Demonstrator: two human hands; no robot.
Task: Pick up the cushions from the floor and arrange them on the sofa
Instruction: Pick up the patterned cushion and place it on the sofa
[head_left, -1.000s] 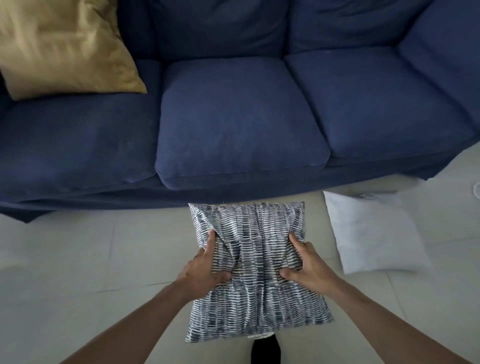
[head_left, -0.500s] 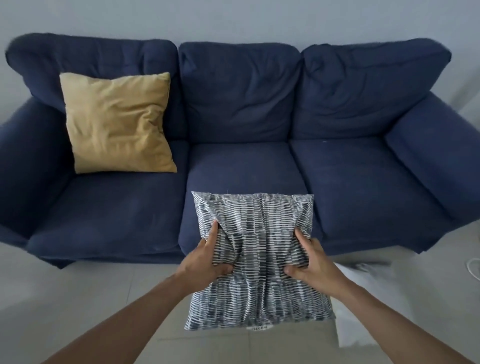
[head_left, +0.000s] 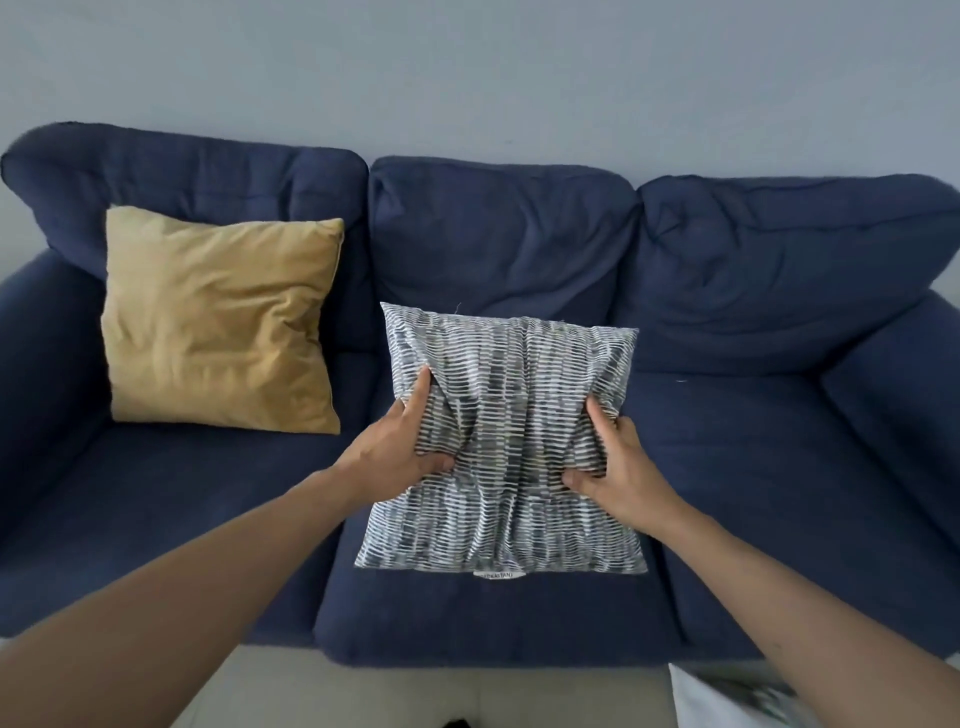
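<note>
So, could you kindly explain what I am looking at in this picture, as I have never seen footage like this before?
There is no machine here. The picture comes from a wide-angle camera worn on a person's head, looking forward and down, so the two bare arms reaching in from below are that person's own. The left hand and the right hand each grip a side of a grey and white striped fabric cushion, held over the middle seat of a dark blue three-seat fabric sofa. A mustard yellow square cushion already leans against the sofa's left backrest. A white cushion lies on the floor at the bottom right, only partly in view.
</note>
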